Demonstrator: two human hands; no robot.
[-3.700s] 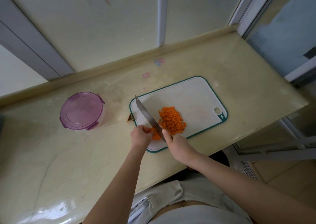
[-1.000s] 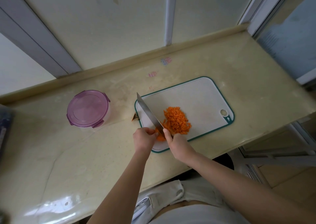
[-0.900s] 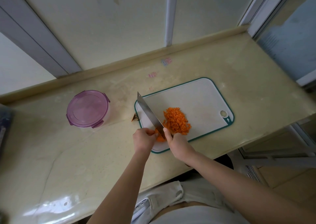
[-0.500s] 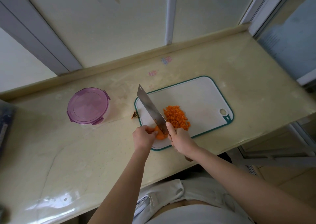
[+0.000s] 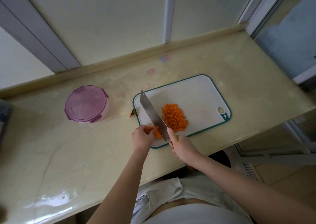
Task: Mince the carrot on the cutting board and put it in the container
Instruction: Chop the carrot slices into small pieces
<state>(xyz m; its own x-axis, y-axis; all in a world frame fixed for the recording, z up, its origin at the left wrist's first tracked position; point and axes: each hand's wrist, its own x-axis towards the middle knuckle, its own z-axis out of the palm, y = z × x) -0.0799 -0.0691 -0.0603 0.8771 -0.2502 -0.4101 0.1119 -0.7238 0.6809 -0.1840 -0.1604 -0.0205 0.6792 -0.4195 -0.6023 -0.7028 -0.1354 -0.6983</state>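
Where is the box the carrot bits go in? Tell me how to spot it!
Start at the white cutting board with the green rim on the yellowish counter. Look to its left, past the knife, and you find a round container standing alone. It is the only purple thing there, with a see-through purple lid clipped shut on top.

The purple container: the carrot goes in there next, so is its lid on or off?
On. The purple lid sits flat over the container, side clips down; contents cannot be seen.
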